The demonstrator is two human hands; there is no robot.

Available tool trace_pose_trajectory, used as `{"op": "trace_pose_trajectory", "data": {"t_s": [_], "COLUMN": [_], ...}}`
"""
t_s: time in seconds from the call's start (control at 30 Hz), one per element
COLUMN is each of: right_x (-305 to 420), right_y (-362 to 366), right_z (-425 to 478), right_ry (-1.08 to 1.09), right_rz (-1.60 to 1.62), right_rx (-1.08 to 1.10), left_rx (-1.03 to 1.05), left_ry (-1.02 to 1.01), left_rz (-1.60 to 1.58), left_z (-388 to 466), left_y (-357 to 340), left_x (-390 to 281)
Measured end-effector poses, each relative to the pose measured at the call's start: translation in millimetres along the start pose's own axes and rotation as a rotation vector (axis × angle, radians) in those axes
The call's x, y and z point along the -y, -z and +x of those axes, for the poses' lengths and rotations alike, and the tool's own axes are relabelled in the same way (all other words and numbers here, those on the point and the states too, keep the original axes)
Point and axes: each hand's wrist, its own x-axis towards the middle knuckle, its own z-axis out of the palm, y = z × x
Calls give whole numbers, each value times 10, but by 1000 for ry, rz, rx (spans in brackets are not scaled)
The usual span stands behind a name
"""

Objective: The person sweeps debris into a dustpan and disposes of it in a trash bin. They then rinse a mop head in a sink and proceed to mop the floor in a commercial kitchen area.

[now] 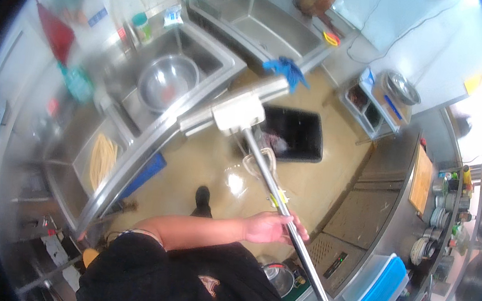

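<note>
My left hand [274,229] reaches across from the left, its fingers around the metal pole of a squeeze mop [262,157]. The mop is held up slantwise, its white head [239,111] towards the sinks and its white grip end at the bottom right. A wire lever loop and a yellow-green fitting sit along the pole. Right by the far end of the head is a blue rubber glove [285,70]; whether they touch cannot be told. Beyond the pole a black plastic tub [297,134] stands on the wet floor with something pale in it. My right hand is out of view.
Steel sinks [276,26] line the far and left sides, one with a metal bowl [169,82]. At right run a steel counter [395,211] with a cutting board [421,182] and blue-lidded box [380,288], and a small rack [371,104]. A pot [278,278] stands near my body.
</note>
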Motion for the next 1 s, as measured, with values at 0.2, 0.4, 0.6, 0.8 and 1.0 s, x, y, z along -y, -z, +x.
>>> {"op": "trace_pose_trajectory", "data": {"t_s": [0.2,0.4,0.6,0.8,1.0], "right_x": [837,1598,3210,4905,6316], "right_y": [-1049,-1438,-1253,-740,-672], "right_z": [467,1376,1838,1368,1298], "right_ry": [107,374,658,531,804], "right_rz": [88,-18,86,250,-402], "right_rx": [146,-88,153,454,-71], "left_rx": [151,-68,-611,-568,-1117], "left_ry": [-35,-205,-329,-416,-430], "left_rz": [213,224,74,-104,107], "left_z": [620,1618,2325,2626,2753], "left_y": [-382,-546,143,989,1745], "left_x": [-1351,-2496,-3609,-4664,-5609]}}
